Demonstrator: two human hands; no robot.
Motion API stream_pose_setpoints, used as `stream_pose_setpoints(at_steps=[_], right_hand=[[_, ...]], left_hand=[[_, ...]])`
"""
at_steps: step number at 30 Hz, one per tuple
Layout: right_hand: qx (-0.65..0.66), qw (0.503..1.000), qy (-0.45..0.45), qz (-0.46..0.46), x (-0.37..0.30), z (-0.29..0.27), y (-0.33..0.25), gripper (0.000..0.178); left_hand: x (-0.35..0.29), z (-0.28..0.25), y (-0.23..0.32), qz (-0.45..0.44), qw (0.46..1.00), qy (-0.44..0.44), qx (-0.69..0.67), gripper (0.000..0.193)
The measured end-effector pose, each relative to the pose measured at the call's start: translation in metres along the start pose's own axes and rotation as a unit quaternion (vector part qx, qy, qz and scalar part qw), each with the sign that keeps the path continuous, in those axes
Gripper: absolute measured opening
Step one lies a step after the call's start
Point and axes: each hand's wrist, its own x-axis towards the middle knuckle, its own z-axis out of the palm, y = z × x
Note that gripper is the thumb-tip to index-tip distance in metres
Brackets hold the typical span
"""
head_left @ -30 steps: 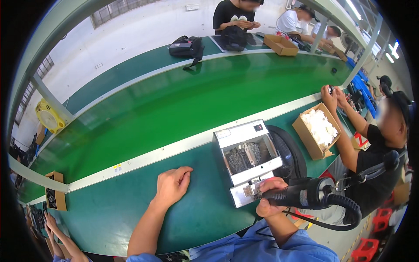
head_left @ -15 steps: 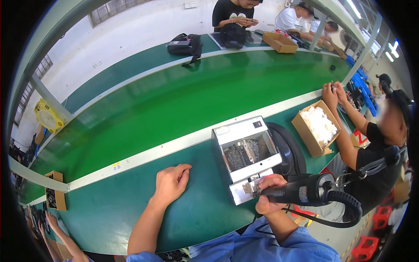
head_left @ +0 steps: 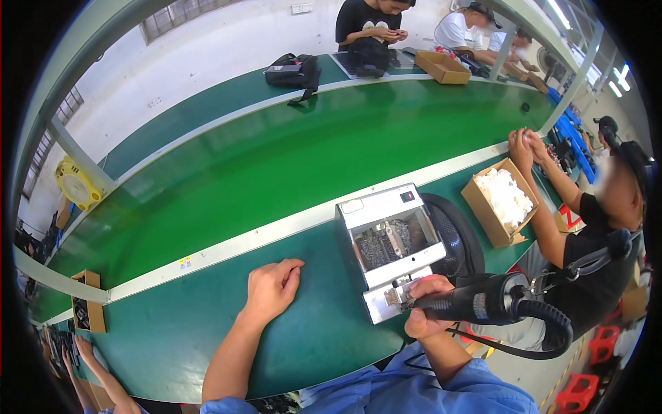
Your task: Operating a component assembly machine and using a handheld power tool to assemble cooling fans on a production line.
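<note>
My right hand (head_left: 429, 314) is wrapped round the front of a black electric screwdriver (head_left: 476, 301), held nearly level. The driver's tip points left to the metal outlet of a screw feeder (head_left: 389, 276); my fingers hide whether it touches. This silver box has a clear window with many small dark screws inside. From the driver's back end a coiled black cable hangs, and a hook holds it. Left of the feeder my left hand (head_left: 271, 290) rests on the green tabletop (head_left: 172, 324), loosely curled, with no object showing in it.
Behind the feeder lies a black mesh-covered thing (head_left: 452, 238). A carton of white pieces (head_left: 502, 200) stands to the right, beside a co-worker's arms (head_left: 545, 193). A pale rail (head_left: 241, 238) borders the green belt (head_left: 276, 172). Another carton (head_left: 88, 303) sits at the far left.
My hands, the electric screwdriver and the feeder stay practically where they were. The co-worker's hands at the right have shifted slightly.
</note>
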Motion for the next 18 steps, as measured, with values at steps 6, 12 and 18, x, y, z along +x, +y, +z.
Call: stream_pose_setpoints(at_steps=[6,12,18], right_hand=[[-0.002,1.0,0.011,-0.004,0.0011,0.0008,-0.0015,0.059],[0.001,1.0,0.003,-0.01,0.001,0.0,-0.0005,0.058],[0.004,1.0,-0.006,-0.01,0.0007,-0.0011,-0.0001,0.058]], left_hand=[[0.0004,0.0018,-0.0002,0.001,1.0,0.001,-0.006,0.011],[-0.0003,0.0019,-0.0017,0.001,1.0,0.003,-0.005,0.01],[0.0,0.0024,-0.0022,0.003,1.0,0.002,-0.006,0.01]])
